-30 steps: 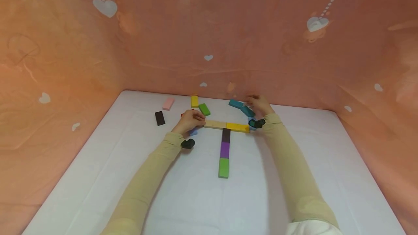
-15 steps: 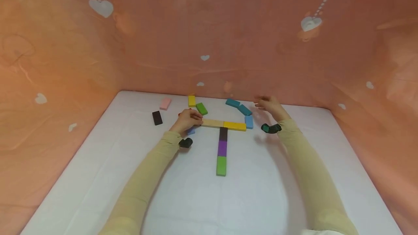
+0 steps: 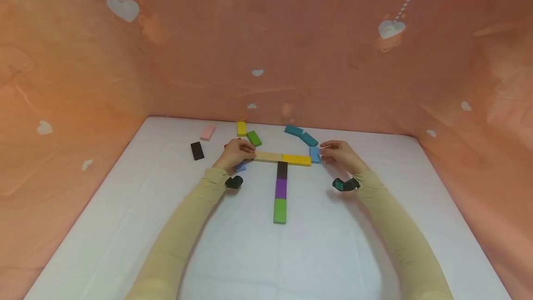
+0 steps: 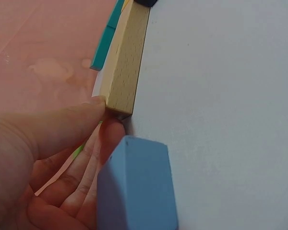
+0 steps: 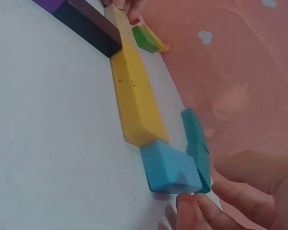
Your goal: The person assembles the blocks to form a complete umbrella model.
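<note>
My left hand (image 3: 235,153) is at the left end of a plain wooden block (image 3: 268,157). In the left wrist view its thumb and a fingertip touch that end, while a blue block (image 4: 146,187) stands close below. My right hand (image 3: 342,155) is beside a light blue block (image 3: 314,154), relaxed fingertips right at its outer face. That block meets the right end of a yellow block (image 3: 296,160), which continues the wooden one. Two teal blocks (image 3: 309,139) curve away behind. Below the row runs a column of a black block (image 3: 282,170), a purple block (image 3: 281,189) and a green block (image 3: 280,211).
Loose at the back left lie a pink block (image 3: 207,133), a dark block (image 3: 197,151), another yellow block (image 3: 241,128) and another green block (image 3: 254,138). A red block is mostly hidden behind my left hand. Pink cloth (image 3: 266,50) walls off the white table (image 3: 354,253).
My right hand has moved from beside the teal blocks, out to the right, then down and back in to the light blue block. The left hand has stayed at the wooden block's end.
</note>
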The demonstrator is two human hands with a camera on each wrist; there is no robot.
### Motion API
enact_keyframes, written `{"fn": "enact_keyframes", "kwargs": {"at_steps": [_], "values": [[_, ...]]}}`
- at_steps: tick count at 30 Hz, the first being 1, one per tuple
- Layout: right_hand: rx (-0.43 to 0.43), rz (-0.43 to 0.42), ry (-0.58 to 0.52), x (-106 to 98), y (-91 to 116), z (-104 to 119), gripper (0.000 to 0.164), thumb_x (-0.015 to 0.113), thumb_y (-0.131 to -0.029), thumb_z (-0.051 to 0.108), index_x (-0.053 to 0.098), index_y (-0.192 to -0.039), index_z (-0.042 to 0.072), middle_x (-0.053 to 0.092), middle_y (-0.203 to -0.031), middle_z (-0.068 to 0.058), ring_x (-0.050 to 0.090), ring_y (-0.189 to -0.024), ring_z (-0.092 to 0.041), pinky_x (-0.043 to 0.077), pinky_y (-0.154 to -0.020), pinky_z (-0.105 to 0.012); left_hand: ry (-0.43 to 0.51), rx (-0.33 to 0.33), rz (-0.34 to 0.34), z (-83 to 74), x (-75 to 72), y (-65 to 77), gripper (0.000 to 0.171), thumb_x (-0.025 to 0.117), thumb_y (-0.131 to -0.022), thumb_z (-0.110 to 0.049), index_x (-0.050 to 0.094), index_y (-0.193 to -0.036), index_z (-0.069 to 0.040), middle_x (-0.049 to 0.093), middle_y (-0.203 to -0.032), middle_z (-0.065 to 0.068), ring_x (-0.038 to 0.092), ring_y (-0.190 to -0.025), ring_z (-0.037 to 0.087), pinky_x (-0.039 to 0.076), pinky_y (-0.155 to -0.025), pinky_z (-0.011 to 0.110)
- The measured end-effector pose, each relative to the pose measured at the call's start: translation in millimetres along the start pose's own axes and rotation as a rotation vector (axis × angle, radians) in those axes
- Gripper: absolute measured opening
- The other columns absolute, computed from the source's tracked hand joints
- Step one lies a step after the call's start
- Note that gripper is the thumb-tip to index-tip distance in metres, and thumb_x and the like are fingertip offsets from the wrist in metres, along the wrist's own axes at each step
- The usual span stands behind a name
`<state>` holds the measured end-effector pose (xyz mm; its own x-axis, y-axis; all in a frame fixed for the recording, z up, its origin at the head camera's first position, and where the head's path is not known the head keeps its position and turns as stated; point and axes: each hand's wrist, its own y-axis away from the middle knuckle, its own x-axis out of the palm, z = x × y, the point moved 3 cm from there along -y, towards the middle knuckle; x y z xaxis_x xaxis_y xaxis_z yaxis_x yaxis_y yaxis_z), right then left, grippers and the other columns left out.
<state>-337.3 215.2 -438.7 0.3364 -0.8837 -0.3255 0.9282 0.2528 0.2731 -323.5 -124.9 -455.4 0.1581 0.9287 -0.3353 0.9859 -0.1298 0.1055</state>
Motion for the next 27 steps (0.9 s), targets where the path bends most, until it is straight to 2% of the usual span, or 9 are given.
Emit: {"fn": "enact_keyframes", "kwargs": {"at_steps": [7,16,21,27], "values": [[0.012,-0.023,-0.032,7,-4,-4,0.042,0.061,-0.094,0.013,0.050,-0.129,-0.006,0.055,-0.119,-0.021,0.061,-0.089,-0.022,0.054,-0.080,-0.027,0.009,0.001,0.001,1.5,0.6,-2.4,0.022,0.072,-0.083,0.000,0.066,-0.104,0.005,0.065,-0.093,0.013,0.059,-0.082,0.019,0.050,-0.071,0.022],[-0.004,-0.090,-0.015,12,-4,-5,0.040,0.063,-0.091,0.006,0.051,-0.126,-0.009,0.057,-0.110,-0.021,0.060,-0.079,-0.015,0.054,-0.071,-0.023,0.008,-0.006,-0.002,0.3,1.2,0.2,0.022,0.071,-0.084,0.001,0.065,-0.105,0.005,0.065,-0.094,0.014,0.059,-0.083,0.019,0.050,-0.072,0.022],[-0.018,-0.104,0.003,12,-5,-5,0.040,0.064,-0.090,0.003,0.051,-0.125,-0.011,0.058,-0.109,-0.021,0.060,-0.075,-0.012,0.053,-0.069,-0.022,0.008,-0.002,-0.007,-0.2,1.5,0.6,0.023,0.071,-0.084,0.000,0.065,-0.106,0.006,0.065,-0.096,0.016,0.059,-0.083,0.019,0.051,-0.072,0.023],[0.007,-0.105,0.016,12,-7,-5,0.041,0.063,-0.090,0.004,0.051,-0.127,-0.009,0.056,-0.113,-0.021,0.060,-0.081,-0.017,0.054,-0.074,-0.025,0.009,-0.007,-0.022,0.6,2.2,-0.4,0.024,0.071,-0.084,0.000,0.065,-0.106,0.006,0.065,-0.094,0.014,0.059,-0.082,0.018,0.050,-0.071,0.022]]}}
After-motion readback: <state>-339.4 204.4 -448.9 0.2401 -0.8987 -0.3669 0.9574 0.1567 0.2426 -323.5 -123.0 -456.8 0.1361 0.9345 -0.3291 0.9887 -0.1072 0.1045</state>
